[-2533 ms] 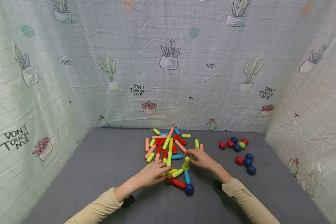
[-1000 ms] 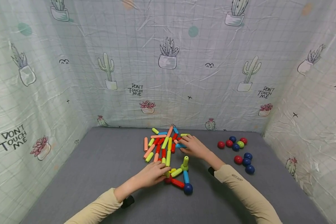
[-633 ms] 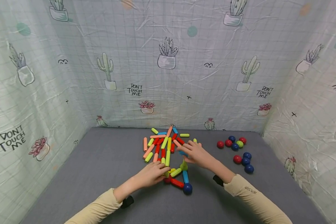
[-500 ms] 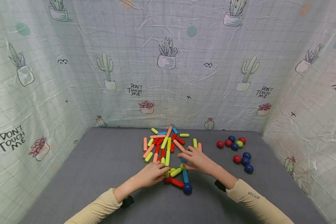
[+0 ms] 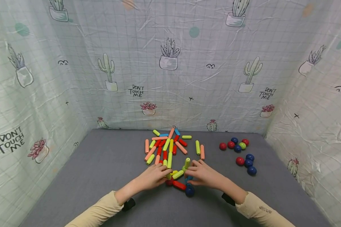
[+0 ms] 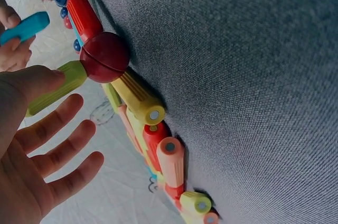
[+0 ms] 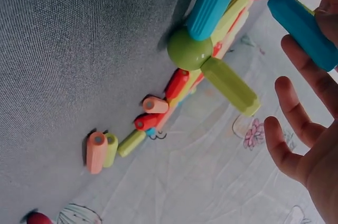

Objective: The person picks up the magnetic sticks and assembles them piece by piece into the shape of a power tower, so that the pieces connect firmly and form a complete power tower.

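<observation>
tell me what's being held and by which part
The left hand pinches a green rod by its sides, above the red ball; the right hand holds a blue rod by its sides, one end sticking out free.

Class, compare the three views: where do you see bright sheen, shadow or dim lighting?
Head view: brightest, with sheen on the creased curtain and shadows under the sleeves; left wrist view: dimmer, shadow beside the red stick; right wrist view: also dim, shadow beside the unheld blue stick.
</observation>
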A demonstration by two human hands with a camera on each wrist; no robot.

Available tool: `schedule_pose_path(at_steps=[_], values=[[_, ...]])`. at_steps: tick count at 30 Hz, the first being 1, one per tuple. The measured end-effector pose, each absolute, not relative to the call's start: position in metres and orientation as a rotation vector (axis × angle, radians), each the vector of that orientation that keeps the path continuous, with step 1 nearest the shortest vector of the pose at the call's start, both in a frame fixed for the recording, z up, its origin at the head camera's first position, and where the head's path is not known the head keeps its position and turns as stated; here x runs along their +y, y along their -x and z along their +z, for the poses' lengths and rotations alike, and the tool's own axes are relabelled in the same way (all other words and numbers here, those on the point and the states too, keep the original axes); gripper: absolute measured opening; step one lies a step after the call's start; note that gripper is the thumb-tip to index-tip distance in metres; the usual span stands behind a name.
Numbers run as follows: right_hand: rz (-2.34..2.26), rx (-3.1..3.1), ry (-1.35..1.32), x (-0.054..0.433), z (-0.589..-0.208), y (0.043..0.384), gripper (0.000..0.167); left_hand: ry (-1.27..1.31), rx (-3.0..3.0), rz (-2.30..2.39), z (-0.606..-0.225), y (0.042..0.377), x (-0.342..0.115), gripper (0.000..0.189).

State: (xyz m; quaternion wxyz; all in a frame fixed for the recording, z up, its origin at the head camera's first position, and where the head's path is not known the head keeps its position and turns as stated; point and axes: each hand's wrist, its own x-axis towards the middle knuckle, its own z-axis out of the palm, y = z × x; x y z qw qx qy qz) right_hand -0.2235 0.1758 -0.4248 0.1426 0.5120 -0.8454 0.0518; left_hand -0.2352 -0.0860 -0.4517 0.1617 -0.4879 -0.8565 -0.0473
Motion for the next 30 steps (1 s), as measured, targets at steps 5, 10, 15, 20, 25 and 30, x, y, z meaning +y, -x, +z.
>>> schedule_pose_path(at_steps=[5,10,15,20,25,30], values=[[0.083,-2.431,-1.493,0.176,-0.426,0.218,0.02,1.391,-2.413,-0.146,-0.453,0.236,-0.087,0.032],[0.052,-2.45,-1.493,0.176,-0.428,0.216,0.02,1.385,-2.461,-0.127,-0.452,0.236,-0.087,0.033],[0.063,-2.517,-1.485,0.175,-0.429,0.215,0.023,1.384,-2.482,-0.11,-0.451,0.235,-0.087,0.033],[0.093,-2.554,-1.485,0.175,-0.429,0.213,0.024,1.381,-2.456,-0.109,-0.452,0.234,-0.087,0.033],[0.119,-2.549,-1.49,0.175,-0.429,0.213,0.024,1.364,-2.474,-0.123,-0.454,0.235,-0.089,0.034],[0.172,-2.526,-1.485,0.175,-0.431,0.212,0.022,1.333,-2.497,-0.166,-0.454,0.235,-0.089,0.033]])
